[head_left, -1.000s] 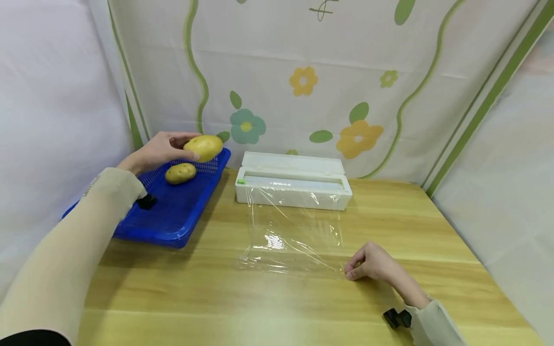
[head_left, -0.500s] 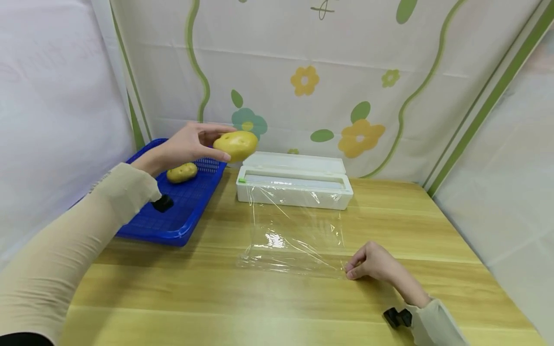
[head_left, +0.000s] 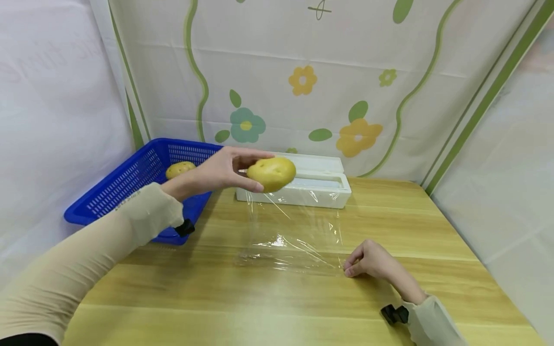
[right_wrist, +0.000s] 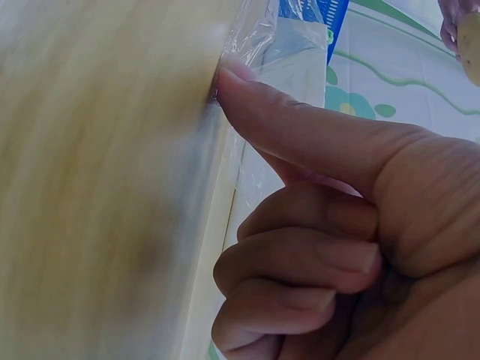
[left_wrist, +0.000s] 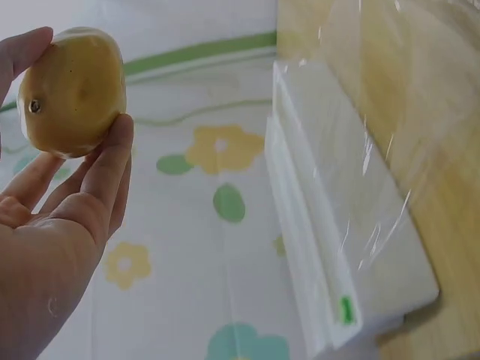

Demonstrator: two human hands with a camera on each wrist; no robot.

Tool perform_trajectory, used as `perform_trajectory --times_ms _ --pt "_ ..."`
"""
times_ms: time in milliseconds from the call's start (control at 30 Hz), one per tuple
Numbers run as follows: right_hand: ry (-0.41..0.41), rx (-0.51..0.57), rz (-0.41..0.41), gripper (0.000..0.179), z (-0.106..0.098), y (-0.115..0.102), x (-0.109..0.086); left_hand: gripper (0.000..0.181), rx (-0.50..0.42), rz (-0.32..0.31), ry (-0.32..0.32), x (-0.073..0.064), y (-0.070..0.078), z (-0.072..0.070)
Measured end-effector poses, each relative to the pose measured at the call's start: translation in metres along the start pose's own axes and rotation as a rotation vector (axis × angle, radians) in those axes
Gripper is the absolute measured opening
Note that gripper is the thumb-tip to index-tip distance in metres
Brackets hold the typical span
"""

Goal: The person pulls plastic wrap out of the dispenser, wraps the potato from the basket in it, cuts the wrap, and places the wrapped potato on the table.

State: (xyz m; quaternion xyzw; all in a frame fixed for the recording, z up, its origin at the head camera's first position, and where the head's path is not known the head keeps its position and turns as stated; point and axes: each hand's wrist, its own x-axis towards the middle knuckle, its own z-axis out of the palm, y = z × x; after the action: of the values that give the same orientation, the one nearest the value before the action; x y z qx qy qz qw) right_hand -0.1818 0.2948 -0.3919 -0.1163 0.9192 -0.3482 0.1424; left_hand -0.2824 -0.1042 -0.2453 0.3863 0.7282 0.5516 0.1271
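A yellow potato (head_left: 271, 174) is gripped between the thumb and fingers of my left hand (head_left: 225, 170), held up in front of the white cling film box (head_left: 294, 198). In the left wrist view the potato (left_wrist: 75, 90) shows a dark spot on its skin. Clear cling film (head_left: 294, 235) stretches from the box toward me over the table. My right hand (head_left: 374, 262) pinches the film's near right corner between thumb and forefinger. The right wrist view shows the thumb (right_wrist: 300, 127) on the film's corner, with the other fingers curled.
A blue plastic basket (head_left: 117, 178) stands at the left, with another potato (head_left: 180, 169) inside, partly hidden by my left arm. The box's lid (head_left: 320, 163) is raised at the back. A flower-printed cloth (head_left: 268, 62) hangs behind the wooden table (head_left: 207, 298).
My left hand has carried the potato rightward from over the basket to in front of the box, lowering lately. The right hand still pinches the film's corner in the same place.
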Motion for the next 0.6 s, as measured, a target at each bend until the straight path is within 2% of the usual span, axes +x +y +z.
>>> perform_trajectory --times_ms 133,267,333,433,600 --pt "0.006 -0.007 0.005 0.012 0.0 -0.002 0.001 0.069 -0.024 0.012 -0.04 0.0 -0.007 0.022" --pt "0.01 -0.014 0.001 0.012 0.0 -0.004 -0.001 0.069 -0.079 -0.02 -0.064 0.0 -0.019 0.04" --pt "0.011 -0.016 -0.003 0.012 0.0 -0.005 -0.001 0.069 -0.09 -0.054 -0.066 -0.001 -0.028 0.048" --pt "0.011 -0.02 -0.011 0.012 0.0 -0.006 -0.002 0.07 -0.05 -0.109 -0.074 -0.002 -0.045 0.059" --pt "0.014 -0.019 -0.007 0.012 0.0 -0.005 -0.002 0.069 -0.016 -0.145 -0.144 0.0 -0.076 0.071"
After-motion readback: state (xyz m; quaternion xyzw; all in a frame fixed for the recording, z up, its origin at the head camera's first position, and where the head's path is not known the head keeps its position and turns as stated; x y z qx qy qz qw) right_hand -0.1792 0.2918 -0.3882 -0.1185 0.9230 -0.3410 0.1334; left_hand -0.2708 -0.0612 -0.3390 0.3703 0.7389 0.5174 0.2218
